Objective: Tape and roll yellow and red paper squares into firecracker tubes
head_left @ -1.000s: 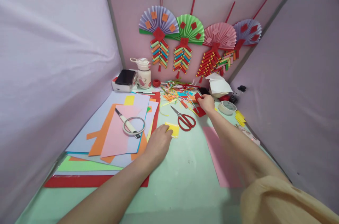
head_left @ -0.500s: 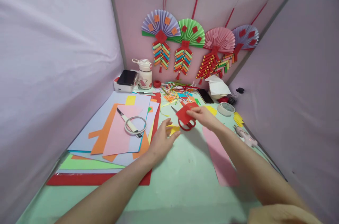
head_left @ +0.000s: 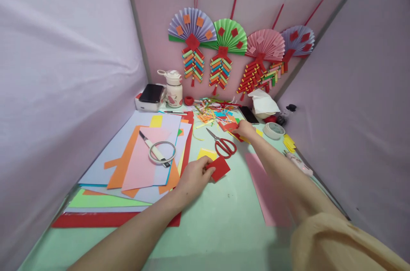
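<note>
A red paper square [head_left: 220, 168] is pinched between the thumb and fingers of my left hand [head_left: 196, 177], above the green tabletop. Just behind that hand lies a yellow paper piece [head_left: 206, 153]. Red-handled scissors [head_left: 226, 147] rest between my two hands, blades pointing back to the left. Farther back, my right hand [head_left: 247, 131] has its fingers closed at the edge of some red paper [head_left: 231, 126]; the fingertips are partly hidden. Yellow paper shows under and beside the right hand.
Stacked coloured paper [head_left: 137, 164] lies at left, carrying a utility knife [head_left: 153, 148] and a tape ring [head_left: 162, 162]. Paper scraps [head_left: 211, 113] heap at the back. Pink paper [head_left: 264, 190], white tape [head_left: 273, 130] and a glue gun [head_left: 299, 163] are at right. Fan ornaments [head_left: 230, 36] hang behind.
The red square has passed from my right hand to my left, which has closed on it and come slightly forward. My right hand has reached back to the red paper by the scraps.
</note>
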Demonstrator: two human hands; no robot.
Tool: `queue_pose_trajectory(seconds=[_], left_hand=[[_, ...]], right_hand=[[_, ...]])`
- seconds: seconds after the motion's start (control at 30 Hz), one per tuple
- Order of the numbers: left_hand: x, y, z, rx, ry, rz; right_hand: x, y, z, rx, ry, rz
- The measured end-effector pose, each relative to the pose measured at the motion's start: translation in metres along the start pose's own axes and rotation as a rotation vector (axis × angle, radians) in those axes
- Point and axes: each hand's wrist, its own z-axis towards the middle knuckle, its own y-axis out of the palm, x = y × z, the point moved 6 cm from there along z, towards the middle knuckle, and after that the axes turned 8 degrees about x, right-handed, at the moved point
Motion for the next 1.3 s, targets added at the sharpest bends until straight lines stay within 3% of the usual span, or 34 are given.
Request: queue_pose_trajectory(seconds=[0.1,0.2,0.4,0.53,0.63,0.67,0.77,0.83,1.03,1.17,1.3], left_hand=[[0.004,-0.005,0.0,0.019,0.04,0.086],[0.004,-0.005,-0.001,-0.003,0.02,0.086],[0.005,-0.004,-0.003,-0.007,0.047,0.108],[0.0,-0.002,-0.001,-0.023,-0.01,-0.029],[-0.009,0.004,0.001,-0.104,-0.165,-0.242],[-0.011,0.006,0.001,-0.124,-0.211,-0.292],[-0.016,0.008,0.003,-0.139,-0.285,-0.384],[-0.019,0.009,0.004,-0.134,-0.312,-0.44],[-0.019,0.011,0.004,-0.155,-0.333,-0.496],[-0.014,0.014,0.002,-0.194,-0.303,-0.468],[-0.01,0.013,-0.001,-0.23,-0.255,-0.34]], right_hand=[[0.003,0.01,0.008,-0.005,0.051,0.01],[0.006,0.003,0.009,0.036,0.058,0.089],[0.01,-0.051,-0.008,0.359,-0.001,0.327],[0.014,-0.079,-0.04,0.418,-0.019,0.469],[0.012,-0.081,-0.082,0.273,-0.047,0.562],[0.01,-0.076,-0.099,0.172,-0.067,0.596],[-0.002,-0.042,-0.154,-0.335,-0.068,0.79],[-0.005,-0.024,-0.181,-0.459,-0.051,0.791],[-0.002,0.007,-0.201,-0.486,-0.036,0.679],[0.002,0.006,-0.203,-0.461,-0.052,0.637],[0.001,0.0,-0.205,-0.449,-0.072,0.765]])
